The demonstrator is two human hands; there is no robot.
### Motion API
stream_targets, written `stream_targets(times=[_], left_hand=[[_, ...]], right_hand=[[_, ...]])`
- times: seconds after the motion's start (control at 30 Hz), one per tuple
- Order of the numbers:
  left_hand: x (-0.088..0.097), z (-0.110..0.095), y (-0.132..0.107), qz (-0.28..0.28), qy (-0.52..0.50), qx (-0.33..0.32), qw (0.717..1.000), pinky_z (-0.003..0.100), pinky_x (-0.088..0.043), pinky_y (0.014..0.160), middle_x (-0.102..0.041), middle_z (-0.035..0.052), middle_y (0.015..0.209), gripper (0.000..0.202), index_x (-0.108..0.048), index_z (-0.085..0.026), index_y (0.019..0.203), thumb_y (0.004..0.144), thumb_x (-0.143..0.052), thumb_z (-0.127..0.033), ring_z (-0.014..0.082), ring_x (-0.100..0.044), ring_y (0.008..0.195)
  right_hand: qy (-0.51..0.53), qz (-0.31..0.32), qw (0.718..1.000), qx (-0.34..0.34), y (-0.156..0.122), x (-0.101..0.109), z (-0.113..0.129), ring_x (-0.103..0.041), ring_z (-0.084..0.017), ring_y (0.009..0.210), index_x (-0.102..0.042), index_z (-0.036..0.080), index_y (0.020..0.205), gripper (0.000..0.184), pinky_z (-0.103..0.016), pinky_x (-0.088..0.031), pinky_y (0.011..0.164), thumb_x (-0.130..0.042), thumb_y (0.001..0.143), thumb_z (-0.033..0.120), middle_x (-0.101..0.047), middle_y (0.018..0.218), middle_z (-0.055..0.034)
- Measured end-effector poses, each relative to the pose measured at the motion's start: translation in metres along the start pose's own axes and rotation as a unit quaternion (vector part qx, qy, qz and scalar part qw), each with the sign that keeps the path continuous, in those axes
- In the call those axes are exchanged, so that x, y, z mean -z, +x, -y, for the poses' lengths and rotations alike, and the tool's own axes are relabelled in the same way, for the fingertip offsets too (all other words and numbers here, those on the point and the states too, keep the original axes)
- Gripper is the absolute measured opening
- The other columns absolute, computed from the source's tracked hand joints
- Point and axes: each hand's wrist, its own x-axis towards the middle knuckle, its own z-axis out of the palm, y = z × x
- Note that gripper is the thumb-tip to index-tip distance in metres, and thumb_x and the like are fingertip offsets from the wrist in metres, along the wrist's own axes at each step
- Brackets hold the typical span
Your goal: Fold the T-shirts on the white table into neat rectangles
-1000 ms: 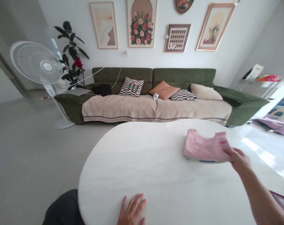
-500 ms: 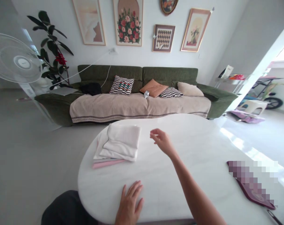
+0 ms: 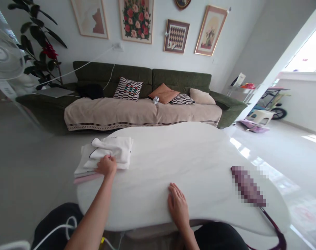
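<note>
A stack of folded clothes lies at the left end of the white table point(image 3: 152, 198). White garments with thin dark edging point(image 3: 121, 146) are on top, and a pink folded cloth point(image 3: 86, 178) shows at the bottom. My left hand point(image 3: 107, 165) reaches over the near side of the stack, fingers closed on a fold of the top white garment, which is lifted and rumpled there. The fingertips are partly hidden in the fabric. My right hand point(image 3: 179, 205) rests flat near the table's front edge, fingers stretched out, holding nothing.
A purple strapped item point(image 3: 249, 187), partly pixelated, lies on the table's right side. Beyond the table stands a green sofa point(image 3: 178, 81) with cushions. A white fan point(image 3: 3, 52) is at far left. A white cable point(image 3: 56, 229) crosses the lower left by my knee.
My left hand has moved from the tabletop to the stack and taken hold of the top garment. My right hand has come down and back to the table's near edge. The view has turned right.
</note>
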Motion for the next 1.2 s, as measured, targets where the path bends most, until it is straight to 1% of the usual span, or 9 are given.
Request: stream_targets(times=[0.2,0.3,0.43,0.53,0.63,0.8,0.93,1.1,1.2], left_hand=[[0.04,-0.063,0.025,0.032,-0.088,-0.156,0.983,0.034,-0.041,0.078,-0.063,0.0049,0.084,0.016,-0.061,-0.015,0.083,0.075,-0.054,-0.027,0.0202,-0.056,0.083],[0.074,-0.109,0.003,-0.019,-0.244,-0.361,0.9,0.026,-0.043,0.079,-0.06,0.003,0.097,0.027,-0.057,-0.017,0.098,0.081,-0.045,-0.034,0.0139,-0.055,0.085],[0.093,-0.132,-0.033,0.099,-0.301,-0.52,0.793,0.026,-0.046,0.08,-0.058,0.004,0.107,0.032,-0.056,-0.017,0.106,0.08,-0.046,-0.035,0.0144,-0.056,0.092],[0.071,-0.099,-0.026,0.079,-0.242,-0.447,0.857,0.029,-0.047,0.08,-0.059,0.0065,0.108,0.031,-0.056,-0.016,0.105,0.08,-0.044,-0.029,0.0167,-0.057,0.093],[0.034,-0.04,0.0,0.013,-0.05,-0.231,0.972,0.041,-0.043,0.083,-0.061,0.0135,0.102,0.026,-0.06,-0.013,0.096,0.073,-0.052,-0.021,0.0263,-0.055,0.098],[0.002,0.016,0.022,0.038,0.033,-0.099,0.994,0.058,-0.039,0.074,-0.065,0.0163,0.083,0.01,-0.061,-0.013,0.065,0.065,-0.06,-0.023,0.0395,-0.057,0.09],[0.016,-0.026,0.026,0.039,-0.054,-0.188,0.98,0.036,-0.044,0.079,-0.066,0.0041,0.086,0.018,-0.061,-0.018,0.083,0.075,-0.053,-0.032,0.0221,-0.06,0.085],[0.057,-0.099,0.03,-0.057,-0.309,-0.32,0.894,0.023,-0.045,0.075,-0.063,0.0037,0.089,0.032,-0.057,-0.013,0.096,0.082,-0.042,-0.037,0.0125,-0.058,0.081],[0.068,-0.101,0.037,-0.11,-0.252,-0.273,0.922,0.024,-0.042,0.081,-0.061,0.0044,0.097,0.033,-0.054,-0.011,0.107,0.082,-0.042,-0.03,0.012,-0.057,0.088]], right_hand=[[-0.016,-0.008,1.0,0.0,0.003,0.006,0.004,-0.045,-0.019,0.118,-0.056,0.017,0.109,0.035,-0.038,-0.041,0.095,-0.034,0.082,0.015,-0.055,0.12,-0.0087],[-0.007,-0.014,1.0,0.001,0.002,0.005,0.004,-0.046,-0.02,0.117,-0.056,0.017,0.109,0.035,-0.039,-0.041,0.095,-0.033,0.083,0.015,-0.055,0.12,-0.0088],[0.003,-0.015,1.0,-0.004,0.0,0.004,0.003,-0.046,-0.02,0.117,-0.055,0.017,0.111,0.036,-0.04,-0.04,0.096,-0.032,0.084,0.015,-0.055,0.122,-0.0085],[0.011,-0.015,1.0,-0.001,-0.001,0.003,0.002,-0.045,-0.02,0.118,-0.055,0.017,0.111,0.036,-0.04,-0.039,0.097,-0.032,0.084,0.015,-0.054,0.122,-0.0083],[0.016,-0.018,1.0,-0.001,-0.001,0.003,0.001,-0.045,-0.02,0.118,-0.056,0.017,0.11,0.036,-0.04,-0.039,0.097,-0.033,0.083,0.013,-0.054,0.122,-0.0087],[0.02,-0.028,0.999,-0.001,0.0,0.003,0.002,-0.045,-0.02,0.118,-0.056,0.018,0.108,0.036,-0.039,-0.039,0.096,-0.036,0.079,0.011,-0.055,0.12,-0.0084],[0.012,-0.025,1.0,0.001,0.001,0.003,0.003,-0.046,-0.02,0.117,-0.056,0.018,0.107,0.036,-0.039,-0.04,0.096,-0.036,0.078,0.011,-0.055,0.12,-0.0085],[0.014,-0.024,1.0,0.003,0.0,0.003,0.002,-0.046,-0.02,0.117,-0.056,0.019,0.108,0.036,-0.039,-0.04,0.096,-0.035,0.08,0.012,-0.055,0.121,-0.008],[0.022,-0.03,0.999,0.003,0.001,0.003,0.002,-0.046,-0.02,0.117,-0.057,0.02,0.107,0.036,-0.038,-0.04,0.096,-0.035,0.08,0.012,-0.055,0.12,-0.0072]])
